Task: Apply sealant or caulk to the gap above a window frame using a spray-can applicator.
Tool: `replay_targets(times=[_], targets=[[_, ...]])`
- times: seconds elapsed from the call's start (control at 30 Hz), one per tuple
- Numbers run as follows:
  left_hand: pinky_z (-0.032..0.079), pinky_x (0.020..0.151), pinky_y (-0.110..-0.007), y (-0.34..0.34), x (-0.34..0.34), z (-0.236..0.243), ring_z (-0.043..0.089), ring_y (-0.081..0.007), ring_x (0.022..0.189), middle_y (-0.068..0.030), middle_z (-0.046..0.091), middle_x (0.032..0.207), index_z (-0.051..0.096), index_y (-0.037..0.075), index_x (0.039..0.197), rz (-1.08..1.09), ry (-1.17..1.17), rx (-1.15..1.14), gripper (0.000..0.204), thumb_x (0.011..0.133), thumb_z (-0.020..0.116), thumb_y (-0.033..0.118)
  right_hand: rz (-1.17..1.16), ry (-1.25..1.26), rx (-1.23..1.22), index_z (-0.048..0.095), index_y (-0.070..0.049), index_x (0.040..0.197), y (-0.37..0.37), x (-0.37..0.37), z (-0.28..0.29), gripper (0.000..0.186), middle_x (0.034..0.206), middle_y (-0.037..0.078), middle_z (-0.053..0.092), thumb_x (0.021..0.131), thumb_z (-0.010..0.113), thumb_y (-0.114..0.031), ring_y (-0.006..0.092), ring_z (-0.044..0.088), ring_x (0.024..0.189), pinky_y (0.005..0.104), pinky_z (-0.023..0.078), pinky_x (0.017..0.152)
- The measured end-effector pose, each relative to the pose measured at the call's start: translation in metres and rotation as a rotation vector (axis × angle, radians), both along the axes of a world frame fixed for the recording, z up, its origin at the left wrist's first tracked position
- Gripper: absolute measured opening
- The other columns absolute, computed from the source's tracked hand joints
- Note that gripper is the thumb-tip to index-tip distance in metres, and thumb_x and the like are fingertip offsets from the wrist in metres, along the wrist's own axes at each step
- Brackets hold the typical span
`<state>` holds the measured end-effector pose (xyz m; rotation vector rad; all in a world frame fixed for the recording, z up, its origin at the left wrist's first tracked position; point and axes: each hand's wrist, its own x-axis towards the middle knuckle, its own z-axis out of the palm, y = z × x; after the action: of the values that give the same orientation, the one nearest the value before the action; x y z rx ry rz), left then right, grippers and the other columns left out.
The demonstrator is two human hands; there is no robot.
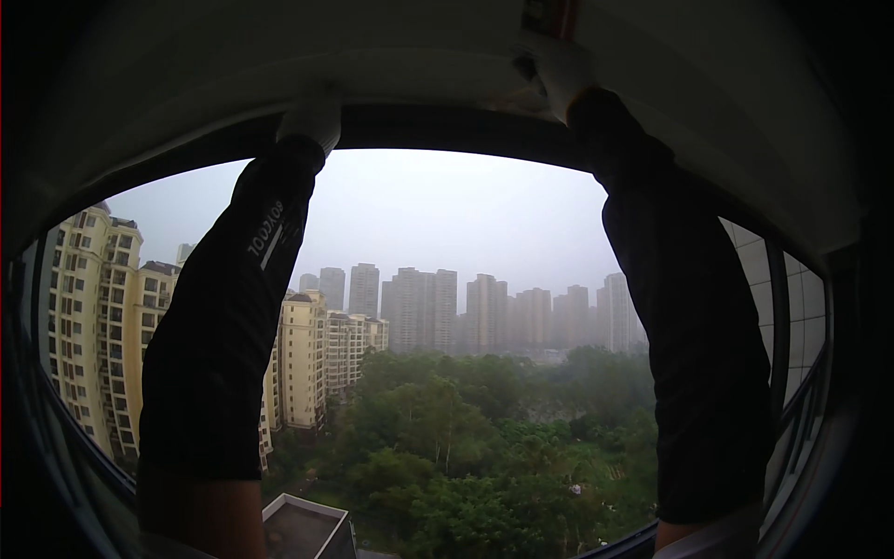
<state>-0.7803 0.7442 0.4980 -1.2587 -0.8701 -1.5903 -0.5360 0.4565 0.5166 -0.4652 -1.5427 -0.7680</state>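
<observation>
Both my arms, in black sleeves, reach up to the dark top bar of a window frame (438, 130). My left hand (313, 119), in a white glove, is raised against the bar and the pale surface above it; its fingers fade into the shadow. Farther right and higher, my right hand (562, 73), also in a white glove, is closed round a red and black tool (551, 17). Only part of that tool shows at the upper edge, too dim to tell its kind. A small dark part juts out left of the glove.
A pale ceiling surface (410, 65) arches overhead. Dark side frames (780, 307) bound the wide window, with a tiled wall (750, 261) at right. Far below and outside lie trees (466, 438), a flat roof (303, 526), cream apartment blocks (303, 363) and hazy towers (424, 307).
</observation>
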Motion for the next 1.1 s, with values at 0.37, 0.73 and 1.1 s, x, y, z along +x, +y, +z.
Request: replay_targets(times=[0.37, 0.73, 1.1], targets=[[0.054, 0.105, -0.054, -0.025, 0.035, -0.007, 0.064, -0.0438, 0.125, -0.0234, 0.064, 0.138, 0.059, 0.008, 0.143, -0.237, -0.037, 0.028, 0.041, 0.112, 0.041, 0.027, 0.138, 0.036, -0.093, 0.075, -0.008, 0.098, -0.007, 0.014, 0.007, 0.025, 0.086, 0.003, 0.071, 0.096, 0.075, -0.032, 0.0052, 0.053, 0.060, 0.0215, 0.032, 0.047], [0.058, 0.099, -0.050, -0.035, 0.056, -0.001, 0.071, -0.0405, 0.113, -0.0234, 0.071, 0.125, 0.064, 0.005, 0.135, -0.147, -0.042, 0.173, 0.034, 0.104, 0.049, 0.011, 0.148, 0.083, -0.043, 0.068, -0.009, 0.084, -0.010, -0.009, -0.001, 0.020, 0.072, 0.002, 0.065, 0.093, 0.075, -0.026, 0.0099, 0.056, 0.054, 0.0256, 0.037, 0.046], [0.059, 0.093, -0.054, -0.040, 0.066, 0.005, 0.073, -0.0423, 0.103, -0.0202, 0.074, 0.113, 0.072, 0.008, 0.118, -0.099, -0.016, 0.371, 0.027, 0.105, 0.057, 0.027, 0.211, 0.057, -0.025, 0.066, -0.006, 0.077, -0.019, -0.022, -0.003, 0.021, 0.065, 0.004, 0.062, 0.087, 0.080, -0.017, 0.0143, 0.057, 0.052, 0.0308, 0.044, 0.047]])
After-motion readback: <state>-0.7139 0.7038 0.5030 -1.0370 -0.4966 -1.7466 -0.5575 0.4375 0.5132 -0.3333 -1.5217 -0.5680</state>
